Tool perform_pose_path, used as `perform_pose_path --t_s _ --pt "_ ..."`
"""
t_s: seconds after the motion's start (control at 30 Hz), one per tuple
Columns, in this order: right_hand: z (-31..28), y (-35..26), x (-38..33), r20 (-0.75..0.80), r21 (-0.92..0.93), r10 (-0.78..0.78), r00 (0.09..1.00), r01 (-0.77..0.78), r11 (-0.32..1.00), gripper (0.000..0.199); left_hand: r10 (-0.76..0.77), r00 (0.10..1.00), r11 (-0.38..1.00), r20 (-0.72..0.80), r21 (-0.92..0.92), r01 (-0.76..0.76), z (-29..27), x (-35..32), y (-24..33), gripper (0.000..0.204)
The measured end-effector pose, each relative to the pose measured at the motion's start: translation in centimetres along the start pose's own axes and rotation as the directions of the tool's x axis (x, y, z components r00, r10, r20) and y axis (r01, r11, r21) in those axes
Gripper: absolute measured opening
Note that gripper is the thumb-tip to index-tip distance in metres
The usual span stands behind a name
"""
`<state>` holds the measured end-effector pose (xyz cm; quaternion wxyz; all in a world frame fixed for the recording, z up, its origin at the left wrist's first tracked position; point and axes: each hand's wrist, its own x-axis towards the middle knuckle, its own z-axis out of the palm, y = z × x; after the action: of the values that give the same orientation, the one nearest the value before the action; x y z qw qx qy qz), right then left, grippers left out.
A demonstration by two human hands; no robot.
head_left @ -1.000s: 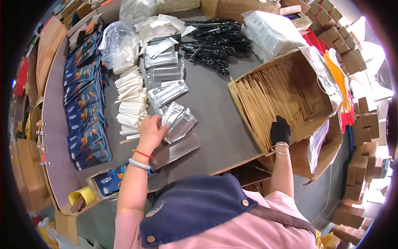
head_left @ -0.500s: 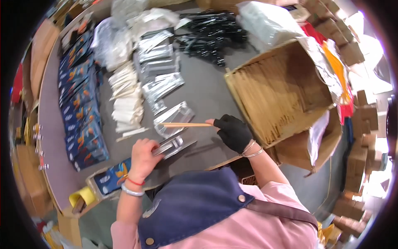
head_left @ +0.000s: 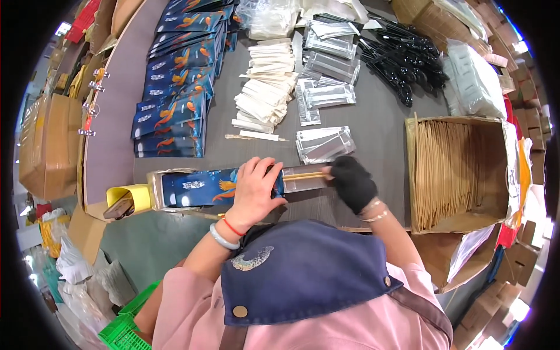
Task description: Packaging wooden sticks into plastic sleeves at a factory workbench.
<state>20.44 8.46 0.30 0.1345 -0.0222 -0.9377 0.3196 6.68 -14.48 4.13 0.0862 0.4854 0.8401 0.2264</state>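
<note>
A blue printed pouch (head_left: 201, 188) lies lengthwise in a shallow cardboard holder at the table's near edge. My left hand (head_left: 252, 189) is closed over the pouch's right end, thumb on the near side and fingers on the far side. In a black fingerless glove, my right hand (head_left: 351, 184) pinches the right end of pale wooden chopsticks (head_left: 304, 175). They lie over a clear plastic packet (head_left: 300, 184) that reaches out from the pouch's mouth. Their left ends are close to my left fingers; how far in they go is hidden.
Overlapping blue pouches (head_left: 169, 119) line the left. Farther back are white paper-wrapped strips (head_left: 262, 102), clear packets (head_left: 324, 144) and black plastic spoons (head_left: 405, 64). A cardboard box (head_left: 411, 175) of wooden sticks stands right. A yellow tape roll (head_left: 140, 197) sits by the holder.
The chopsticks have come down from above the table to the blue pouch's mouth. My left hand has moved with the clear packet onto the pouch. The whole view has shifted and turned.
</note>
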Motion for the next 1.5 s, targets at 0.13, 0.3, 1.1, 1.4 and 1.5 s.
perform_pose_path --t_s 0.13,0.3,1.1,1.4,1.5 --pt "0.3 0.3 -1.5 -0.098 0.021 0.376 0.921 -0.376 0.927 0.018 0.002 1.000 1.000 0.030 -0.015 -0.002 0.6 -0.2 -0.5 0.076" --pt "4.2 -5.3 2.3 0.126 0.502 0.297 0.947 -0.319 0.804 0.032 0.082 0.994 0.997 0.075 -0.009 -0.081 0.4 1.2 -0.2 0.083" --pt "-4.0 -3.2 0.2 -0.043 -0.255 0.306 0.951 -0.307 0.917 0.060 0.292 0.956 0.860 -0.041 0.449 -0.244 -10.6 4.9 -8.7 0.027" --pt "-3.6 -5.0 0.6 0.076 -0.356 0.283 0.956 -0.239 0.903 0.062 -0.433 0.881 0.897 -0.193 0.006 0.442 1.9 -2.1 -3.2 0.089" --pt "-3.8 -5.5 1.4 0.149 -0.392 0.280 0.948 -0.203 0.897 0.062 -0.415 0.893 0.908 -0.175 -0.138 0.395 2.1 -2.3 -4.2 0.091"
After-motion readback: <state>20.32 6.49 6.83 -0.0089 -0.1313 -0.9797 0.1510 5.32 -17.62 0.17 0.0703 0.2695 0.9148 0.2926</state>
